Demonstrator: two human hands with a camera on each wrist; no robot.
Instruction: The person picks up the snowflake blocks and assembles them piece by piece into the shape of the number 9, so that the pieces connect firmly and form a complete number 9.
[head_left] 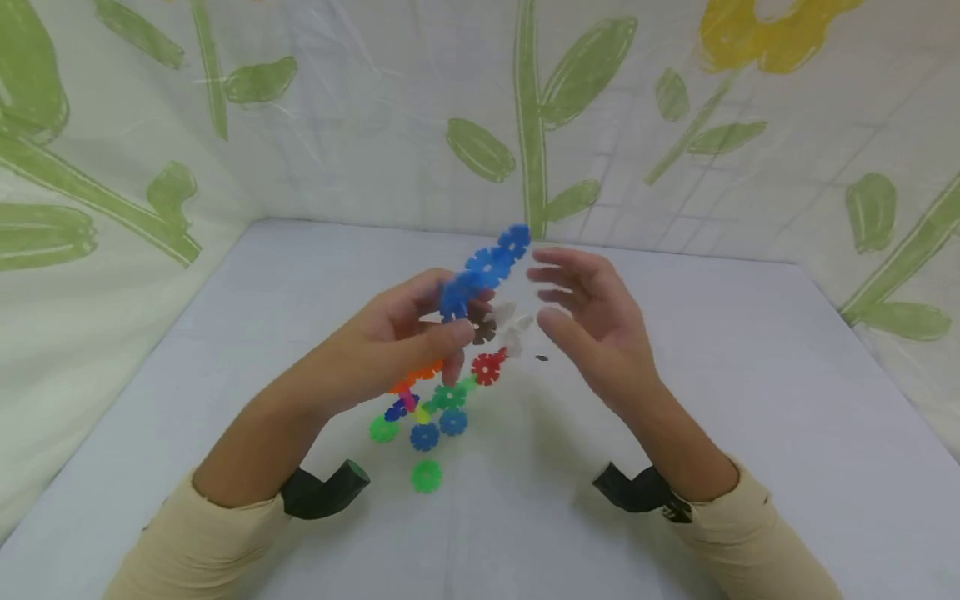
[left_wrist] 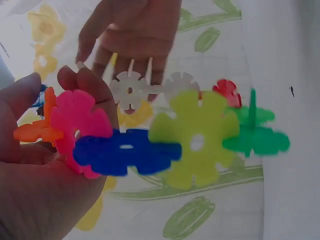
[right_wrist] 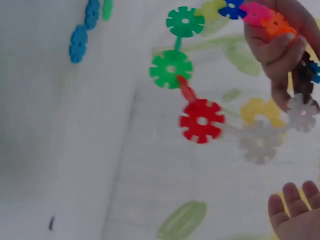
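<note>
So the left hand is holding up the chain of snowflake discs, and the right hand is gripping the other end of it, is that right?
Not quite. The left hand does hold up the chain of snowflake discs, but the right hand grips nothing: in the head view its fingers are spread and relaxed beside the chain, apart from it. The right wrist view shows the same.

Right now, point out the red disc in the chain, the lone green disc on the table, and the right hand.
red disc [right_wrist: 202,120]: right wrist view, its hub.
lone green disc [head_left: 426,476]: head view, its middle.
right hand [head_left: 592,321]: head view, the palm.
</note>
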